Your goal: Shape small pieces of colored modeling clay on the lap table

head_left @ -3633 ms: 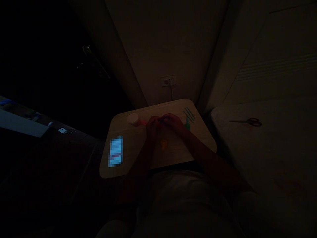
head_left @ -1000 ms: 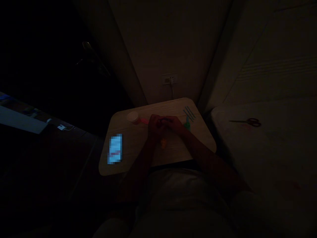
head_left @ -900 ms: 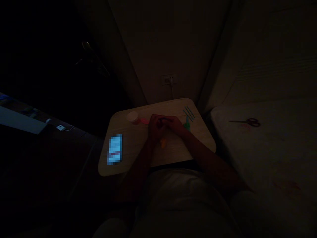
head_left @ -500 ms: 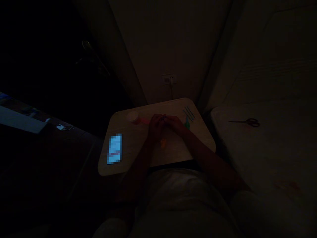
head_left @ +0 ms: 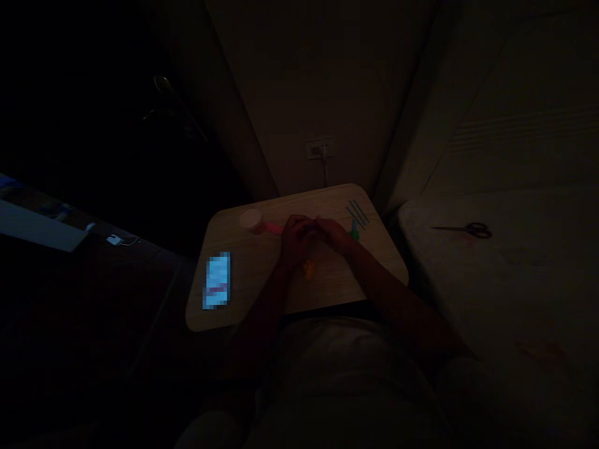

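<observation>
Left hand [head_left: 294, 242] and right hand [head_left: 334, 236] meet mid-frame, handling seemingly unfinished.
Fingers curl inward, contents too dark to tell; orange lump [head_left: 309, 269] below, green lump [head_left: 354, 234] at right lie outside them.

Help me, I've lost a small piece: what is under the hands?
Anything directly under the left hand and right hand is covered. Lower in the picture, an orange lump lies on the table.
</observation>
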The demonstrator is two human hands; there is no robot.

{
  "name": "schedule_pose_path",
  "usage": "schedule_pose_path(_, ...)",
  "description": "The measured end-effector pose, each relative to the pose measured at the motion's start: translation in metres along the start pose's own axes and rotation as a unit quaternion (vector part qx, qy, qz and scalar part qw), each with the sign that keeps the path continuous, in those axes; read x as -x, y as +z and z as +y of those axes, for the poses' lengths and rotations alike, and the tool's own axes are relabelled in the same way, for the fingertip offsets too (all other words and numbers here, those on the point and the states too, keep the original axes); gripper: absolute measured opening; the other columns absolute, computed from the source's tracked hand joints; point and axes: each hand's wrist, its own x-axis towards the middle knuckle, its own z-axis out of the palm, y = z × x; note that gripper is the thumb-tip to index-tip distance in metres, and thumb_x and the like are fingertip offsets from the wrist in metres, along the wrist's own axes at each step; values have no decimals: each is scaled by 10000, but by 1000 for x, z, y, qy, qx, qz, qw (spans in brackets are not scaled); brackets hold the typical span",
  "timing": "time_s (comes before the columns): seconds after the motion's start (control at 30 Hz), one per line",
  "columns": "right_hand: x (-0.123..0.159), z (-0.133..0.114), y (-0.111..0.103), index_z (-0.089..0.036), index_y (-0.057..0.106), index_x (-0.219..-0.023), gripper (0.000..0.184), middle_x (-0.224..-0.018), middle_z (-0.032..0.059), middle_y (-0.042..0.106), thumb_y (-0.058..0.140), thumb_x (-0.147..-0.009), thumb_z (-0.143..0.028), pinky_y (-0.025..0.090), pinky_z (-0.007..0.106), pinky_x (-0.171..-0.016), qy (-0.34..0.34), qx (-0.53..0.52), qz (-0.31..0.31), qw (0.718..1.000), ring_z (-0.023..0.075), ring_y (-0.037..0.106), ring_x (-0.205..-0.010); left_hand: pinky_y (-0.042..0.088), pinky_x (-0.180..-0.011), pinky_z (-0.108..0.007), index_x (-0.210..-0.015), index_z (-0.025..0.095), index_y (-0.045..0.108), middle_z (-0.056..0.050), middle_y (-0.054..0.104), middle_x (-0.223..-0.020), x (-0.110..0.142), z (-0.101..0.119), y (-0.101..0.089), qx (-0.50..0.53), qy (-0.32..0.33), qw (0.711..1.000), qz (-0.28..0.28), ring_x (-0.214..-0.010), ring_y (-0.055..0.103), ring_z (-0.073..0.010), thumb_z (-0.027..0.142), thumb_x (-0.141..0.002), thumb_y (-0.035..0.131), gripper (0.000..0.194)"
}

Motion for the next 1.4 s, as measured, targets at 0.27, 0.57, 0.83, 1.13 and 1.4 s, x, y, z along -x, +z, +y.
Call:
schedule_pose_path(0.27,7,-14,5,-154,788,-961,415,-930,64,765,800,-765,-519,502,343,-881,-59,65,-35,996,200,660,-886,523,-953,-426,-979,225,711,-89,604,-1088,1,-1,2,-21,18,1000,-6,-1043,596,-245,419,-963,589,230)
schedule_pose_path(0.57,1,-3,2,-173,792,-895,384,-866,44,760,820,-718,-513,513,315,-800,-52,16,-14,998,182,660,-820,534,-926,-416,-1019,201,680,-94,594,-1082,1,1,0,-13,23,1000,9,-1025,603,-234,413,-919,640,238)
schedule_pose_path(0.83,4,-6,6,-178,761,-870,455,-887,44,757,875,-645,-556,545,300,-800,-19,-78,28,996,171,669,-831,530,-967,-430,-1113,227,674,-97,595,-1125,2,-7,0,39,19,999,8,-1091,603,-244,557,-970,530,388)
schedule_pose_path(1.13,1,-2,2,-193,750,-933,408,-976,67,774,874,-690,-496,592,344,-844,10,-149,-5,989,195,709,-890,541,-957,-406,-1035,232,700,-84,593,-1092,2,-9,-1,22,-11,999,46,-1069,611,-233,564,-963,544,373)
schedule_pose_path(1.4,6,-8,9,-214,783,-1014,408,-1091,61,779,896,-677,-413,551,332,-960,-21,-140,-16,990,194,705,-1016,540,-907,-379,-1033,245,702,-67,609,-1058,1,-4,-2,57,7,996,72,-1030,613,-221,520,-908,663,305)
